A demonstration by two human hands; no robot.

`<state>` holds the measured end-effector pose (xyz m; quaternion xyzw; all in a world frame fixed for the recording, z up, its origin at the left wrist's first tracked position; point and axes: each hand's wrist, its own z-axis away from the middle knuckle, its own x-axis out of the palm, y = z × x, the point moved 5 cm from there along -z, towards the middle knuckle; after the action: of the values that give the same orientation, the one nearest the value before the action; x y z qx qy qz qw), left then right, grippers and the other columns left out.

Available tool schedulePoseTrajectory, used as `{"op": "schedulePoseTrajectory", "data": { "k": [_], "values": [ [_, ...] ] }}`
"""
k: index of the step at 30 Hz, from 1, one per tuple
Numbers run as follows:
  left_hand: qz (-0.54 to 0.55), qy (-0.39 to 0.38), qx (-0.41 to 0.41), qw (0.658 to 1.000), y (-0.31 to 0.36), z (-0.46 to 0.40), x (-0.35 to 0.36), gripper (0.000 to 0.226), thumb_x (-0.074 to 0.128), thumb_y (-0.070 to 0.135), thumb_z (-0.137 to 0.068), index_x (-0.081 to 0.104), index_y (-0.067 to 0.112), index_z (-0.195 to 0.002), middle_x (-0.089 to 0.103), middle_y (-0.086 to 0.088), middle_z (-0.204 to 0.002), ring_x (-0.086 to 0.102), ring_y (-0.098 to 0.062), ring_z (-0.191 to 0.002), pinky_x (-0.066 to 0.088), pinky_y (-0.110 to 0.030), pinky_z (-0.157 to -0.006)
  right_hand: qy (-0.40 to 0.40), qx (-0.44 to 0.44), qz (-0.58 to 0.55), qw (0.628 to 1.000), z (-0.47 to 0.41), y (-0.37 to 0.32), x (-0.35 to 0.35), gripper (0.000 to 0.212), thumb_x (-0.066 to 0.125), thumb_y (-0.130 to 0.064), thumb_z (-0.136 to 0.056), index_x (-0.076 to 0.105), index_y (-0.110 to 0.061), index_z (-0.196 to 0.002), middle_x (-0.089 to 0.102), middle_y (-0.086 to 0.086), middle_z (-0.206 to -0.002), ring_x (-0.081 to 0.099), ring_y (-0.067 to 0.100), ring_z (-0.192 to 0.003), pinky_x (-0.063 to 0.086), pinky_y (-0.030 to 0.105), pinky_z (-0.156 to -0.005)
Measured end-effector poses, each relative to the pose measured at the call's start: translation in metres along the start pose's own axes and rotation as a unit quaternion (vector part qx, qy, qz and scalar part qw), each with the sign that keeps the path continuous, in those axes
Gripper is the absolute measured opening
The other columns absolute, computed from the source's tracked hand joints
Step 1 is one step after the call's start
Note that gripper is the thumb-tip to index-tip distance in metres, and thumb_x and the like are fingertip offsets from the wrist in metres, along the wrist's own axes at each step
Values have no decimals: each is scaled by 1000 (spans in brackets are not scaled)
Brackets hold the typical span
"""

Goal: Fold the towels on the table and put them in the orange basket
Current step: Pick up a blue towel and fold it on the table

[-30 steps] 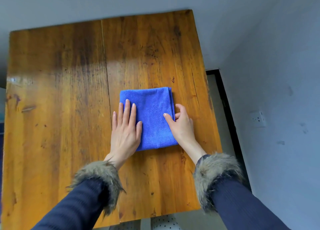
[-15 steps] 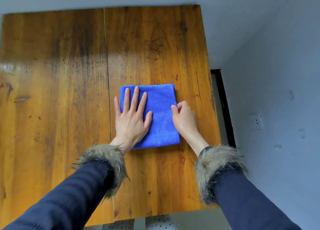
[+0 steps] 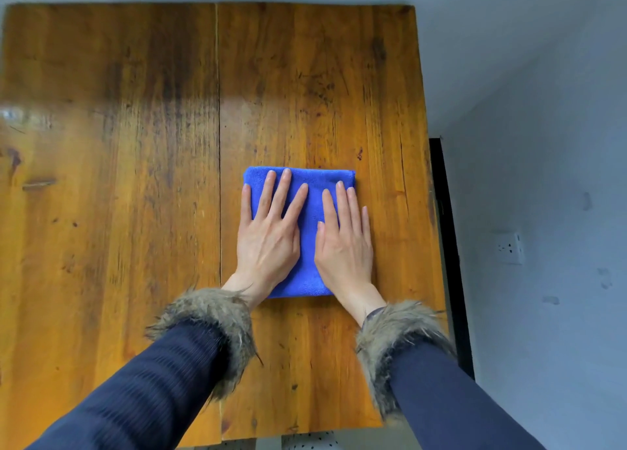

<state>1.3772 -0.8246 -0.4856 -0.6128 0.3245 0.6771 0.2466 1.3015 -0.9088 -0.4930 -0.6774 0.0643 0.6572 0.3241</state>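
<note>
Both hands lie flat on a folded blue microfibre towel point(image 3: 310, 246) near the right edge of the wooden worktop point(image 3: 135, 144). The left hand point(image 3: 269, 232) has its fingers straight and slightly spread, palm down, covering the left half of the towel; its little finger runs along the towel's left edge. The right hand point(image 3: 344, 242) lies just beside it, fingers straight and close together, palm down over the right half; its little finger overhangs the towel's right edge onto the wood. Neither hand grips anything. A strip of towel shows between the two hands, and its far edge shows just beyond the fingertips.

Judgement: the flat, paired placement suits pressing the fold down so the layers sit square and do not spring open. The towel appears to be folded to a compact rectangle, so folding of this piece looks complete or nearly so.

The orange basket is not in view; its place relative to the hands cannot be told. No other towel is visible on the worktop.

To the right of the right hand, beyond the worktop's edge, a grey wall carries a white socket point(image 3: 509, 248). Both forearms wear dark blue sleeves with fur cuffs point(image 3: 210, 317).
</note>
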Motion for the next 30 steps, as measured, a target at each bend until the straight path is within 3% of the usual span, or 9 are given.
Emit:
{"op": "schedulePoseTrajectory", "data": {
  "k": [7,12,16,19,22,24,26,28,30],
  "values": [
    [22,2,-7,1000,-8,5,12,52,29,31,-93,36,20,-143,28,-10,-152,22,-29,-142,15,-52,-115,6,-18,6,1000,-2,8,9,52,33,-28,-93,34,-12,-143,28,17,-151,15,26,-141,20,45,-114],
    [15,-10,-8,1000,-8,4,15,52,30,32,-92,36,22,-142,29,-10,-151,24,-28,-141,17,-51,-115,-6,-17,16,1000,-5,5,6,52,37,-29,-90,43,-8,-137,31,20,-148,27,34,-139,24,48,-112],
    [22,-30,-7,999,-6,3,8,51,30,34,-92,39,21,-141,31,-10,-151,26,-29,-140,19,-52,-114,-4,-27,33,999,-16,5,-7,39,47,-26,-85,58,-5,-117,42,20,-141,37,35,-134,23,54,-111],
    [83,-31,-14,996,-6,-1,1,50,38,34,-93,39,20,-141,30,-9,-151,23,-28,-142,13,-50,-115,4,-17,29,999,-28,5,-16,31,53,-22,-87,59,-6,-112,48,17,-137,40,31,-132,16,54,-112],
    [197,32,-12,980,-15,4,-17,46,50,16,-89,48,11,-135,41,-12,-144,36,-30,-136,25,-46,-113,13,34,-51,998,-28,10,-26,34,51,-19,-90,53,-6,-122,48,12,-137,39,27,-131,20,45,-113],
    [248,96,-61,962,-30,16,-27,44,55,4,-87,51,5,-131,48,-15,-136,45,-31,-126,34,-38,-107,43,86,-126,987,-19,18,-35,34,52,-14,-90,52,-4,-122,52,12,-128,47,28,-119,32,34,-101],
    [299,119,-167,932,-46,30,-27,40,56,2,-87,52,5,-127,53,-14,-124,49,-28,-115,37,-30,-100,46,156,-183,970,-9,30,-38,29,52,-13,-90,53,-6,-118,54,9,-116,53,26,-105,34,22,-85],
    [358,97,-280,885,-61,40,-20,31,57,9,-89,56,8,-120,58,-10,-110,54,-24,-102,40,-26,-90,6,240,-223,945,-3,44,-33,25,53,-17,-91,54,-9,-114,57,6,-109,56,24,-98,27,15,-71],
    [402,68,-365,837,-71,44,-13,24,59,18,-89,61,10,-111,64,-5,-97,58,-18,-91,39,-19,-77,-66,305,-250,916,-2,52,-28,24,55,-24,-91,56,-11,-111,63,6,-107,57,24,-101,30,18,-74]
  ]
}}
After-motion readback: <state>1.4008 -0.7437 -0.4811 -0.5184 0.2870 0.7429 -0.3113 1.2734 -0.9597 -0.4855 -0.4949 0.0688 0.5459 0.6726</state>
